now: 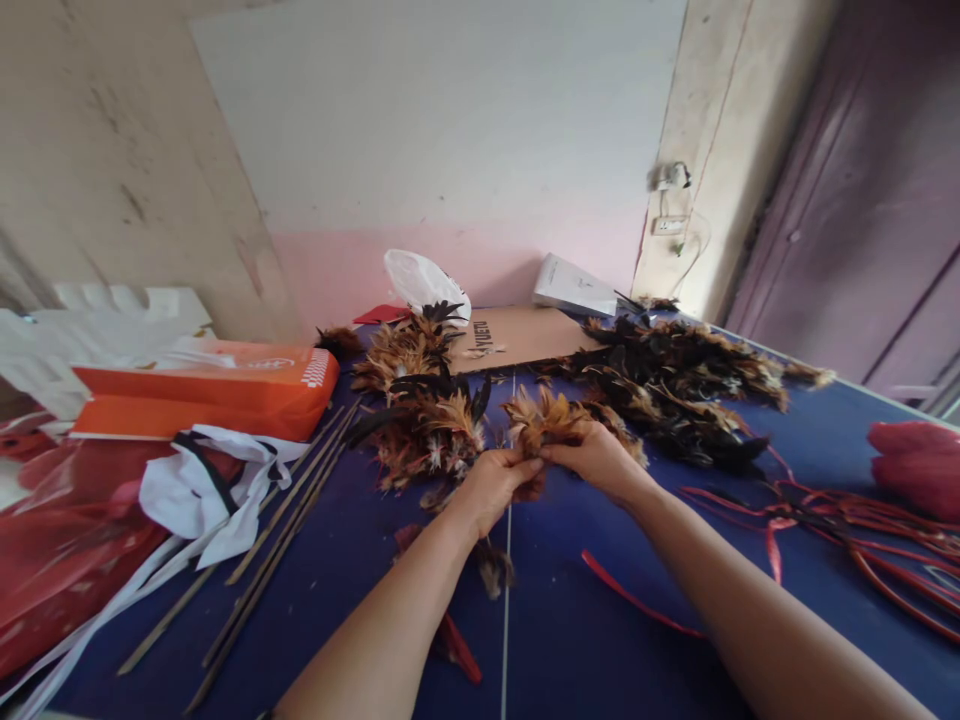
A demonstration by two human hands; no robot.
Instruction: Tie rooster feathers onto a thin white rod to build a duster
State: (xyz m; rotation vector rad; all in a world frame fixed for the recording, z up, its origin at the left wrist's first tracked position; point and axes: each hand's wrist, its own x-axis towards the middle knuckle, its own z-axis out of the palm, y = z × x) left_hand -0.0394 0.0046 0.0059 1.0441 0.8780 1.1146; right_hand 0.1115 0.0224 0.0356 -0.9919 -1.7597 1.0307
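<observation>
My left hand (491, 487) and my right hand (596, 458) meet at the middle of a blue table (360, 560), both pinching a small bunch of tan and brown feathers (541, 418). The feather tips fan upward and away from my fingers. A loose pile of brown and black feathers (420, 400) lies just left of the hands. A bigger dark feather pile (675, 385) spreads to the right behind my right hand. A small feather tuft (495, 568) lies under my left wrist.
Several thin wooden sticks (277, 540) lie on the left part of the table. An orange box (210, 385), white cloth (206, 490) and red plastic (60, 560) crowd the left edge. Red strips (840, 520) trail at the right. A cardboard box (517, 335) sits at the back.
</observation>
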